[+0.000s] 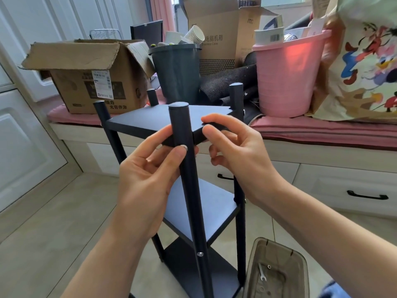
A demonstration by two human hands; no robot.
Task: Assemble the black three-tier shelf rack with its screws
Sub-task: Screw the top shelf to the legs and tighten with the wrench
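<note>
The black three-tier shelf rack (171, 190) stands upright on the floor, directly ahead. Its near post (182, 134), long axis vertical, is pinched by the left hand (148, 179); the top shelf (163, 119) corner is gripped by the right hand (236, 147).

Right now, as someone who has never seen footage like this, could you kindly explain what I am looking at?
This is one picture from a camera worn on a person's head, looking down at their bare hands; there is no robot. The left hand grips the near post of a black shelf rack standing on the floor. The right hand pinches the corner of its top shelf. A clear plastic tray at lower right holds a small wrench. Boxes and buckets sit on the bench behind.
</note>
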